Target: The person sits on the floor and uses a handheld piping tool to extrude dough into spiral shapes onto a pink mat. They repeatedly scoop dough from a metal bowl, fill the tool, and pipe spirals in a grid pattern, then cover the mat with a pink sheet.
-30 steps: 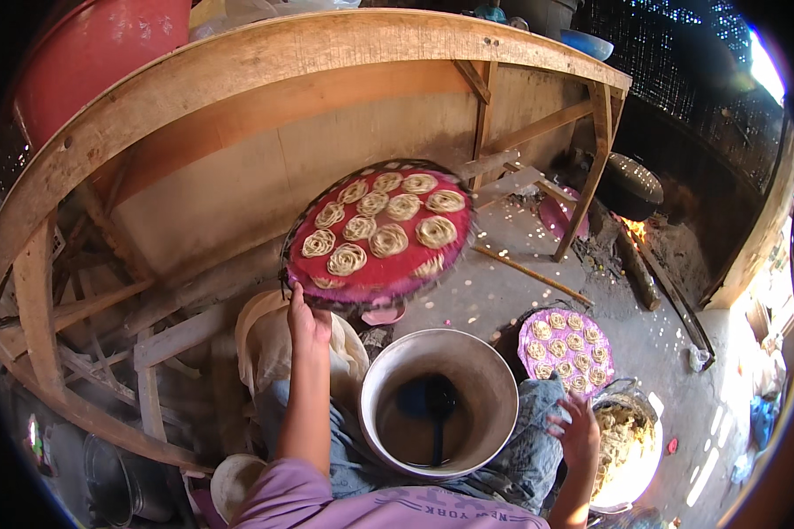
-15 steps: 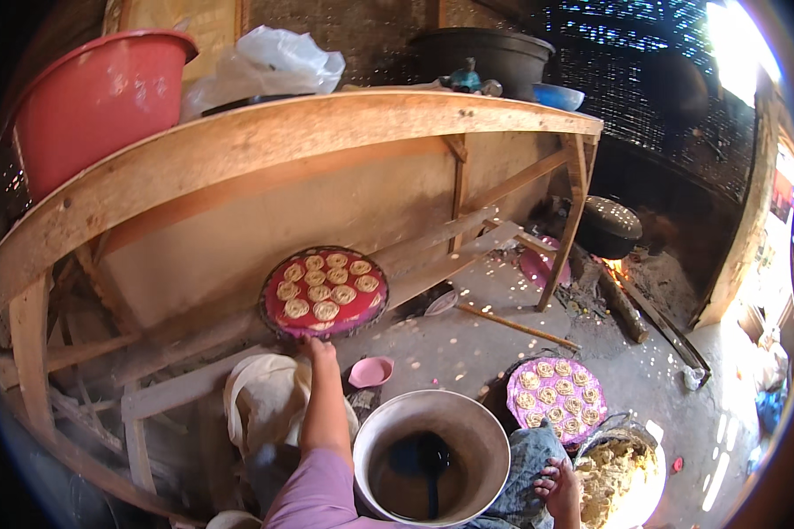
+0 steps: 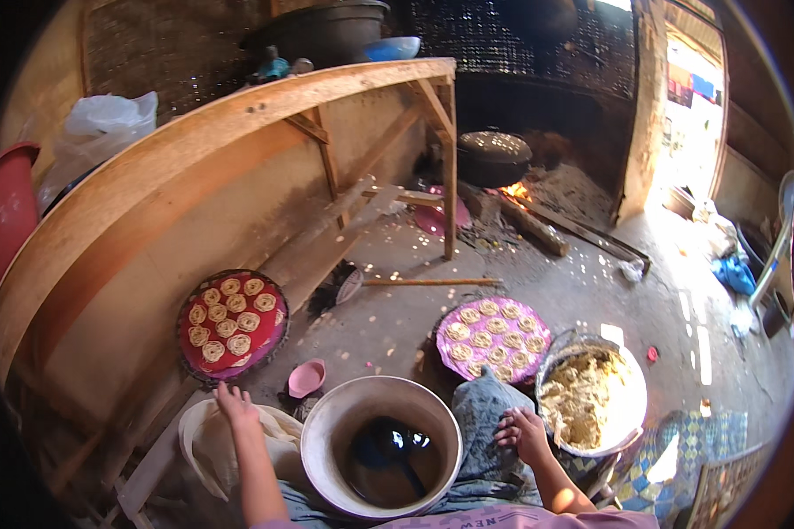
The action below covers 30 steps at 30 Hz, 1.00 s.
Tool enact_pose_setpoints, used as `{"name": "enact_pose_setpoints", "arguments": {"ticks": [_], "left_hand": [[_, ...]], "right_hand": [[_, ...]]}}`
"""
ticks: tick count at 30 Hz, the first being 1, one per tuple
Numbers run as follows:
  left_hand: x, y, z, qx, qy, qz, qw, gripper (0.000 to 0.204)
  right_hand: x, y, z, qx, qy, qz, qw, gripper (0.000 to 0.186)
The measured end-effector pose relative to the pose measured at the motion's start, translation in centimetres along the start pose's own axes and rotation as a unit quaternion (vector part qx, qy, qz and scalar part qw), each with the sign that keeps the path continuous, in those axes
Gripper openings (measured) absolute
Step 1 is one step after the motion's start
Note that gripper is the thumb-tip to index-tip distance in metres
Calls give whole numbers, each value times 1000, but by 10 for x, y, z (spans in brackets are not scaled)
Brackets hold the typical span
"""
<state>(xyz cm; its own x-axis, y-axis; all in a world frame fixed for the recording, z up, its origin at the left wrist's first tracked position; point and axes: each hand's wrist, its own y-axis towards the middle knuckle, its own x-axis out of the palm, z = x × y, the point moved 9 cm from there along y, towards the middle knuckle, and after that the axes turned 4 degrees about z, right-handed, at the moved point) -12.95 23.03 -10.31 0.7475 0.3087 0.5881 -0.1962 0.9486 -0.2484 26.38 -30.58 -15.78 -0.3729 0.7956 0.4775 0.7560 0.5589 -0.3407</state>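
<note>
My left hand [image 3: 237, 404] is empty with its fingers stretched out, just below the near edge of a round red-lined tray [image 3: 273, 339]. Several pale, coiled dough rosettes lie on that tray. Over my right knee, my right hand [image 3: 522, 433] has loosely bent fingers set apart and nothing in them. Between my legs stands a deep metal pot [image 3: 318, 436] with dark liquid and a blue long-handled utensil [image 3: 406, 469] in it. Ahead of my right knee is a second round tray [image 3: 501, 315], purple-lined, with more rosettes. A basin of yellowish dough [image 3: 584, 397] sits to my right.
A pink dipper [image 3: 307, 379] and a pale sack [image 3: 205, 445] are near my left arm. The wooden table [image 3: 238, 113] runs along the left. A long-handled brush [image 3: 432, 282] lies on the floor. At the back, a lidded black pot [image 3: 494, 159] sits over a wood fire [image 3: 513, 191].
My left hand has let go of the red-lined tray's edge and drawn back a little toward me. My right hand stays by the knee. The view has turned to the right.
</note>
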Motion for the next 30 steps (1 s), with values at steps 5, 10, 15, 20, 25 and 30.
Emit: {"name": "enact_pose_setpoints", "arguments": {"ticks": [5,10,15,20,25,30], "left_hand": [[-14,-127,82,138,197,-221,945,61],[-55,-203,74,342,742,-164,553,53],[-54,-237,41,441,783,-183,399,23],[-53,-221,50,393,774,-226,442,21],[-56,-203,60,343,799,-213,445,19],[-30,-218,48,254,642,-261,675,52]], "right_hand": [[-88,-21,1,-187,-144,190,953,22],[-180,-70,91,-192,-564,168,785,19],[-232,-93,169,-70,-656,86,747,22],[-190,-125,117,-223,-674,12,704,14],[-174,-144,110,-229,-770,-8,595,16],[-191,-146,121,-237,-767,44,595,19]]}}
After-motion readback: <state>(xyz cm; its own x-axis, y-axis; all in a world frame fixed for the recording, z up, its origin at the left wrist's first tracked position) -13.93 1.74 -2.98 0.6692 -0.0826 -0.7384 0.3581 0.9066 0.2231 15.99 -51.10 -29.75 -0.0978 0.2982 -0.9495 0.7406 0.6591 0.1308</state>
